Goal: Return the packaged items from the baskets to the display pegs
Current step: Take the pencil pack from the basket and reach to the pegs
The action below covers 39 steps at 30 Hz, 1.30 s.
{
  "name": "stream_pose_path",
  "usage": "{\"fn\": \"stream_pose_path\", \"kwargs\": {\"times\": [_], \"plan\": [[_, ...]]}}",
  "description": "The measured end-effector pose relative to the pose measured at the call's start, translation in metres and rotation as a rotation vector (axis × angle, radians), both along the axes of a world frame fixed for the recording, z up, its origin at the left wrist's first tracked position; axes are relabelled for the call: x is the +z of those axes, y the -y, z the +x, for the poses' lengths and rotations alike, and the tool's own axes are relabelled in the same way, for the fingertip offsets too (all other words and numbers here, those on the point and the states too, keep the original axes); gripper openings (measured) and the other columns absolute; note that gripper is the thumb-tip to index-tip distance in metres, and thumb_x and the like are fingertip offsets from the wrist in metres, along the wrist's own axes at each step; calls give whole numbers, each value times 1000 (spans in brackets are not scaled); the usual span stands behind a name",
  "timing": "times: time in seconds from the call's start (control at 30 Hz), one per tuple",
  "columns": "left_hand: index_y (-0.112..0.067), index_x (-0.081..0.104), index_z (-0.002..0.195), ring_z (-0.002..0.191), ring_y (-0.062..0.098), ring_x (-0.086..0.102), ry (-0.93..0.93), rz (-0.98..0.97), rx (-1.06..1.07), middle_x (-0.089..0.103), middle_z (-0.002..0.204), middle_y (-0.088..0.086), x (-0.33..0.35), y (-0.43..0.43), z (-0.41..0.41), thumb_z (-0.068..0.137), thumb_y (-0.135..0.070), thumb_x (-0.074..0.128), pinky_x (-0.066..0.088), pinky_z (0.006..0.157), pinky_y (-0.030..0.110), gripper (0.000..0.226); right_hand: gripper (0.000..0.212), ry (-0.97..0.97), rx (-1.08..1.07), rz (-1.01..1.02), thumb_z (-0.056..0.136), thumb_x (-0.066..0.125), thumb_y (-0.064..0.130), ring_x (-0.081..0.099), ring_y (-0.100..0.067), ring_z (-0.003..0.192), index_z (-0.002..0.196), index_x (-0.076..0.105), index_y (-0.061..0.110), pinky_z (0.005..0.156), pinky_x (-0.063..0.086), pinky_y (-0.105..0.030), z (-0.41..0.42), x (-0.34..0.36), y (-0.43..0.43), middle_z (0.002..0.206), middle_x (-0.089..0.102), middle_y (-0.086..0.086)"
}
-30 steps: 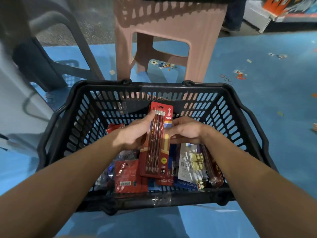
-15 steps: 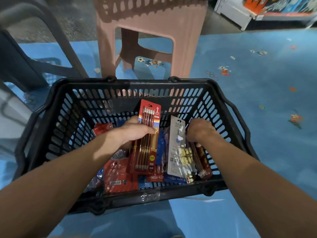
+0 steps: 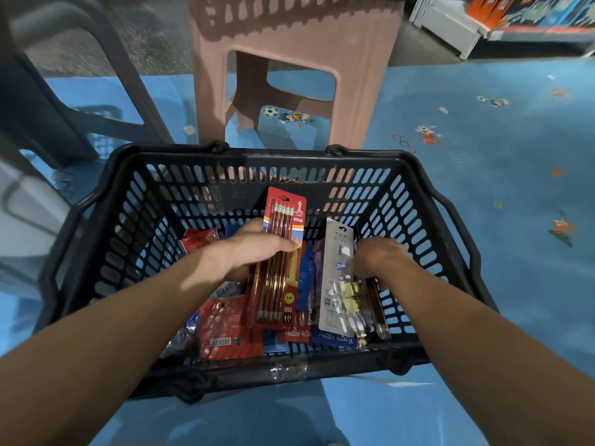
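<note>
Item: black plastic basket [image 3: 273,155], slotted walls, standing on a blue printed floor mat [image 3: 483,194]; a pink plastic stool [image 3: 289,56] stands just behind its far rim and a grey chair [image 3: 67,101] to the far left. Contents, loose and overlapping: red pencil pack [image 3: 283,252], ten pencils under clear film, raised above the heap with its hang-hole end pointing to the far wall; white-backed pack [image 3: 336,278] just to its right, standing tilted on the pile; blue "Hello Kitty" card [image 3: 335,338] and red "Hello Kitty" card [image 3: 297,333] against the near wall; flat red pack [image 3: 225,326] at near left; small red pack [image 3: 199,237] at far left. Left hand [image 3: 254,249]: grip closed around the middle of the pencil pack, fingers curled over its front. Right hand [image 3: 380,256]: down among the goods at the right side, just beside the white-backed pack, above a brownish pack [image 3: 376,304]; its fingertips are hidden, so whether its grip has taken anything cannot be told. Change from a second ago: both hands then met at the pencil pack; the right hand has since left it and gone to the right, and the white-backed pack now stands in plain view. Half a second ago the layout was already much the same.
</note>
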<state>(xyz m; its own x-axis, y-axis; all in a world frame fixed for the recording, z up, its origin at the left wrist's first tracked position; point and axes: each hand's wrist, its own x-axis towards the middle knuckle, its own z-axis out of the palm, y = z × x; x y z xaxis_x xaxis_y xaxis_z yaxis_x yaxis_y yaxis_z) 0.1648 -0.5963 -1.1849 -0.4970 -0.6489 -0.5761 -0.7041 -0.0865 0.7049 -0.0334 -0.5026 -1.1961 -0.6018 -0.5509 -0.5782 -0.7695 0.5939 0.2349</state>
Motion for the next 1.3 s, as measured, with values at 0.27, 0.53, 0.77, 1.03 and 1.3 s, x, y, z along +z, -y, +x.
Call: {"fn": "stream_pose_path", "kwargs": {"times": [0.27, 0.53, 0.77, 1.03, 1.3], "plan": [[-17, 59, 134, 107, 1, 64, -41, 84, 112, 61, 129, 3, 0, 4, 3, 86, -47, 68, 50, 89, 20, 58, 20, 415, -164, -298, 103, 45, 22, 50, -14, 63, 97, 61, 10, 52, 38, -26, -8, 66, 38, 86, 59, -5], [-6, 63, 93, 95, 28, 63, -204, 223, 207, 68, 102, 17, 16, -2, 15, 93, -28, 49, 46, 79, 35, 26, 18, 1013, -232, -386, 96, 53, 12, 40, -6, 39, 90, 68, 5, 43, 20, -20, -14, 82, 30, 52, 55, 3], [-14, 64, 81, 129, 34, 52, -256, 338, 300, 54, 141, 14, 16, 1, 31, 73, -32, 61, 42, 106, 57, 20, 15, 1183, -157, -324, 99, 52, 10, 43, -3, 45, 95, 66, 5, 36, 25, -13, -13, 72, 19, 73, 62, -3], [-18, 73, 82, 140, 36, 43, -313, 321, 423, 46, 153, 16, 12, 3, 39, 46, -42, 70, 34, 113, 59, 43, 14, 1244, -140, -382, 100, 54, 17, 50, -6, 51, 95, 65, 9, 42, 31, -15, -11, 66, 21, 75, 69, 1], [-25, 54, 141, 123, 18, 59, -430, 255, 191, 56, 146, 9, 14, -9, 24, 78, -73, 61, 46, 105, 43, 79, 21, 1147, -116, -422, 97, 66, 26, 70, -12, 68, 107, 67, 7, 55, 45, -20, 41, 52, 29, 91, 75, -7]]}}
